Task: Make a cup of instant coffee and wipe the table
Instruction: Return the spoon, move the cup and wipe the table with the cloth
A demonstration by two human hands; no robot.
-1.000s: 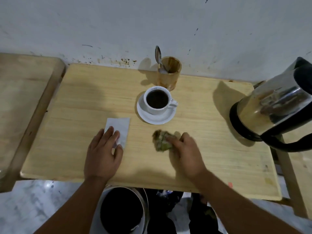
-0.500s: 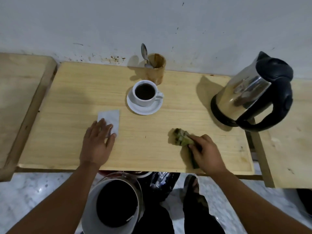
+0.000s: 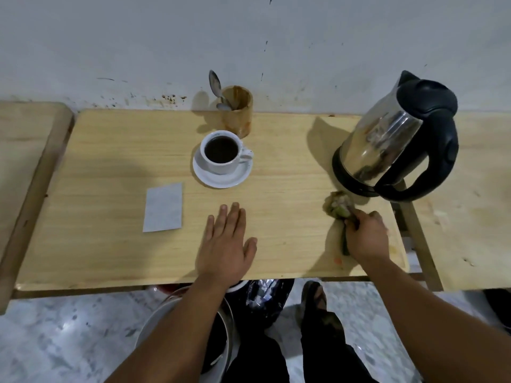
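Note:
A white cup point(image 3: 221, 151) full of dark coffee stands on a white saucer point(image 3: 223, 176) at the middle back of the wooden table point(image 3: 110, 167). My right hand point(image 3: 366, 235) grips a crumpled greenish cloth point(image 3: 338, 207) pressed on the table's right part, just in front of the steel kettle point(image 3: 395, 142). My left hand point(image 3: 226, 241) lies flat on the table, fingers spread, holding nothing, in front of the cup. A white sachet point(image 3: 163, 207) lies flat to the left of that hand.
A brown stained cup point(image 3: 237, 111) with a spoon point(image 3: 216, 87) stands by the wall behind the coffee. Wooden tables adjoin at left point(image 3: 25, 139) and right point(image 3: 475, 189). A metal bucket point(image 3: 188, 330) sits on the floor beneath the front edge.
My right hand slid the cloth rightward across the table toward the kettle. My left hand came off the sachet and shifted right to rest flat on the table.

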